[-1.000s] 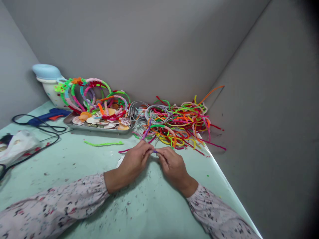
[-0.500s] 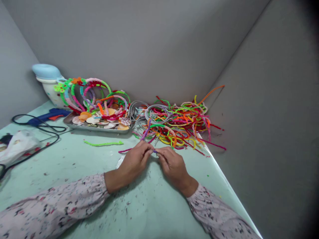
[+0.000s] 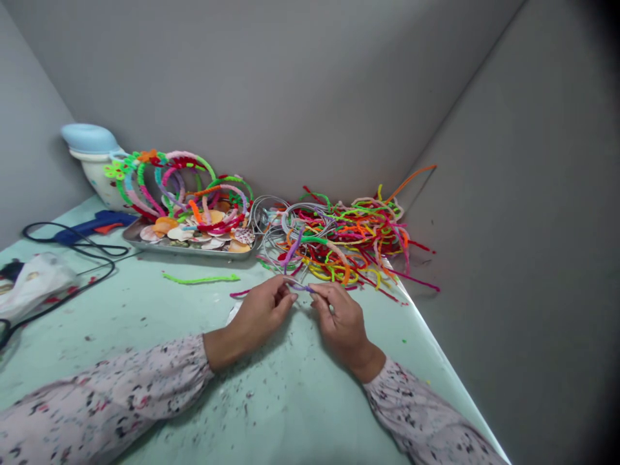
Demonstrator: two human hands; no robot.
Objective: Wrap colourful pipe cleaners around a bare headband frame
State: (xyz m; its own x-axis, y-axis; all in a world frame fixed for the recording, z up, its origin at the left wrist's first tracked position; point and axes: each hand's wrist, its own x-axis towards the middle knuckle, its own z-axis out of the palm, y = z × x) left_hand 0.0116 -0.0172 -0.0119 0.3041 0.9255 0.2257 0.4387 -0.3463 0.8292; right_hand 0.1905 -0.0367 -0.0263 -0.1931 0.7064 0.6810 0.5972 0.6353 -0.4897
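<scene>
My left hand [image 3: 264, 310] and my right hand [image 3: 341, 316] meet near the middle of the pale green table [image 3: 145, 361], fingers pinched. Between them they hold a purple pipe cleaner [image 3: 293, 248] and what looks like a thin grey wire band. The purple strand runs up and away from my fingertips toward a heap of coloured pipe cleaners [image 3: 353, 242]. Grey wire hoops [image 3: 285, 223] lie at the heap's left edge, just beyond my hands.
A metal tray [image 3: 186, 248] at the back holds shells and wrapped colourful headbands [image 3: 179, 184]. A loose green pipe cleaner [image 3: 201, 279] lies in front of it. A blue glue gun [image 3: 94, 225] with black cable, a white-and-blue container [image 3: 94, 158] and a plastic bag [image 3: 31, 281] sit left. Grey walls enclose the corner.
My hands have drawn slightly apart, the right one shifting right and turning. The purple strand now rises higher and further right over the heap.
</scene>
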